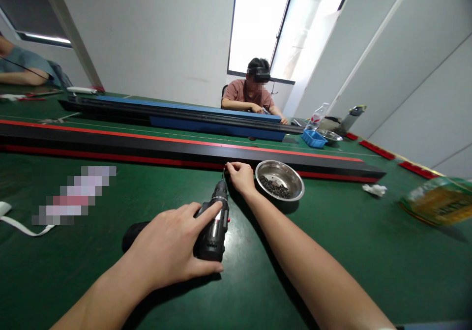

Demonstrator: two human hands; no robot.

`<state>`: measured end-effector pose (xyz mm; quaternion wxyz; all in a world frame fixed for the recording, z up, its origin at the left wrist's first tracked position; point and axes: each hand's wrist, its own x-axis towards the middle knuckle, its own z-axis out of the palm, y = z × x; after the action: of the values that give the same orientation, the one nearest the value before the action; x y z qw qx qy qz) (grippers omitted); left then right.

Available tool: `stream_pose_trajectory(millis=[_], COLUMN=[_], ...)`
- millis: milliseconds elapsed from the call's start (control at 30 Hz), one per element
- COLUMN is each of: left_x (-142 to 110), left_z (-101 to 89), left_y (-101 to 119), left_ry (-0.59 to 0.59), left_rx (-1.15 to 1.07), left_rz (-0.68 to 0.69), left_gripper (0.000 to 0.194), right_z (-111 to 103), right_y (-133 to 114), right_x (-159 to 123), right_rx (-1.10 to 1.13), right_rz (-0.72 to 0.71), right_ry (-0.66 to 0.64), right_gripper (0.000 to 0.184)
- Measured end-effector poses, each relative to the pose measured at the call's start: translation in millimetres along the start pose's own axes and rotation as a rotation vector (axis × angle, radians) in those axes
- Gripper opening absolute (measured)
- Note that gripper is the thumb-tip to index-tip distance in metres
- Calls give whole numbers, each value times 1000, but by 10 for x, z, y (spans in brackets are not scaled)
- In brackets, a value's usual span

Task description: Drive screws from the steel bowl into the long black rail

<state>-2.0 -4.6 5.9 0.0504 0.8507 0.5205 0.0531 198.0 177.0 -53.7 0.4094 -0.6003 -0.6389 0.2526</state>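
My left hand (169,246) grips a black cordless electric screwdriver (214,222), forefinger stretched along its body. Its bit points at the near edge of a long black rail with red strips (147,145) that lies across the green table (332,231). My right hand (239,175) is at the bit's tip, fingers pinched together against the rail; what they pinch is too small to see. A steel bowl (280,178) with small dark screws in it stands just right of that hand.
A second long rail, black and blue (206,118), lies farther back. A person sits across the table behind it; another person's arm shows at far left. A blue tray (313,138), bottles, a white scrap (374,189) and a yellow-green packet (438,201) are at right.
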Motion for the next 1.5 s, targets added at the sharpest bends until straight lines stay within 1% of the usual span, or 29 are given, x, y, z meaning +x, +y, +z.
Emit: stream_pose_trajectory(millis=[267,467,667,900,1100,1267,1500], left_x=[-13,2,4,-6,-1,2,-1], left_z=[7,-85,-122,-133,-137,-149,-143], left_y=[1,53,83,87,91,89,92], left_ry=[2,-34,-62,-71,-80,-75,-86], left_rx=[-7,-7,8,8,4,3,22], left_rz=[3,-18,-30,-34,-35,-26,-36], left_gripper=[110,107,106,106,106,105,105], right_z=[26,6,9,7,1,11,21], right_y=[-39,-55,-37,-19,-36,-38,-14], right_x=[25,32,50,70,64,68,73], right_rx=[-90,-102,-110,-92,-107,-141,-102], right_rz=[-3,22,45,60,46,56,44], right_ry=[-75,-94,-88,-97,-107,-107,-91], right_gripper=[31,32,30,33,33,37,43])
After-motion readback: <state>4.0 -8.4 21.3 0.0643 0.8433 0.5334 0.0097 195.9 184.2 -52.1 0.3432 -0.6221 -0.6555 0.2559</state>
